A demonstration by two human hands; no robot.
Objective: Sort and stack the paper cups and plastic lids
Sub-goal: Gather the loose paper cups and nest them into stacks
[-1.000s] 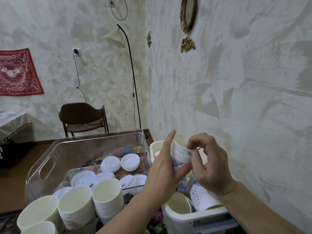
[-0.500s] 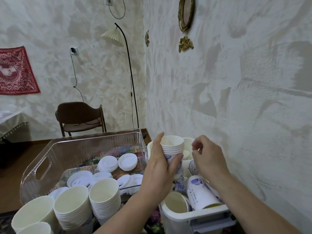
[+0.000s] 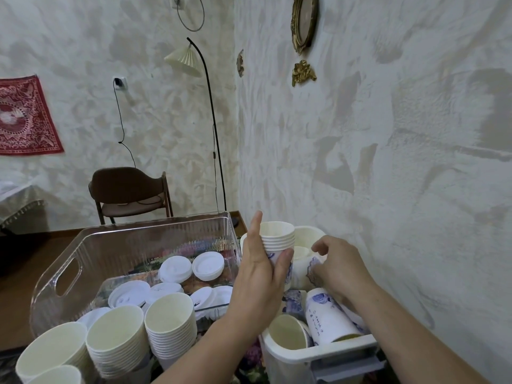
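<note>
Textured cream walls (image 3: 388,134), brown chair (image 3: 130,189), black floor lamp (image 3: 205,106), red wall cloth (image 3: 25,120)

A dark wooden chair (image 3: 130,189) stands against a textured plaster wall (image 3: 388,134), beside a black floor lamp (image 3: 210,120) with a pleated shade. A red patterned cloth (image 3: 25,117) hangs at left; a gilt oval frame (image 3: 304,20) hangs above a gold ornament (image 3: 303,72).
</note>
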